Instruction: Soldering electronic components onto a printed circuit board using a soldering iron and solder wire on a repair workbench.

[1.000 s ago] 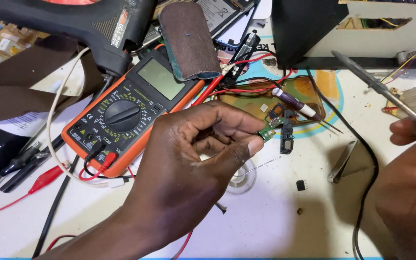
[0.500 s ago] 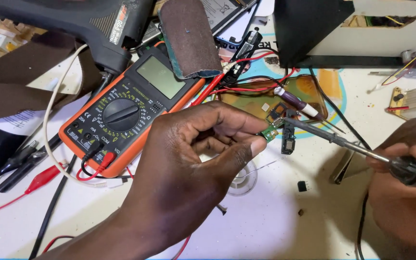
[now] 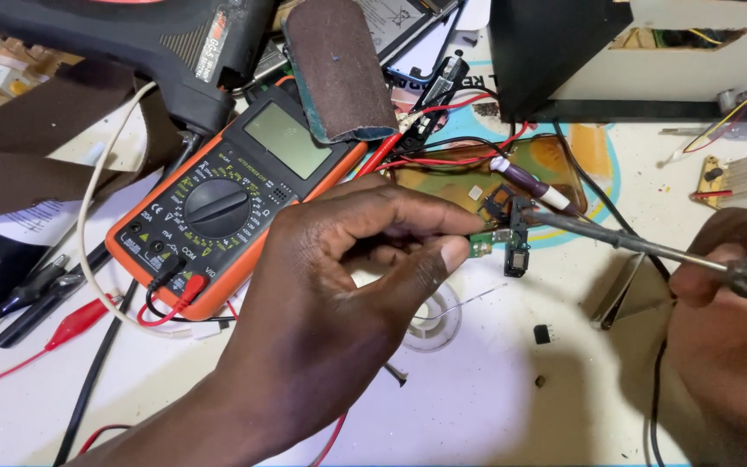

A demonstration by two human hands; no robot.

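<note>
1. A cluttered white workbench (image 3: 477, 406) was seen from above, strewn with wires, tools and loose parts.
2. A small green circuit board (image 3: 482, 245) was pinched between thumb and forefinger of the left hand (image 3: 339, 320), held just above the bench near its middle.
3. A soldering iron (image 3: 641, 249) was gripped in the closed right hand (image 3: 737, 337); its long axis ran from lower right to upper left, the tip brought against the board's right edge.
4. The board thus lay to the left of the right hand, the left hand being the nearer.
5. An orange multimeter (image 3: 218, 207) lay behind the left hand, with red and black leads plugged in.
6. A sanding block (image 3: 339, 69) rested against the meter's upper corner.
7. No container with contents could be made out.
</note>
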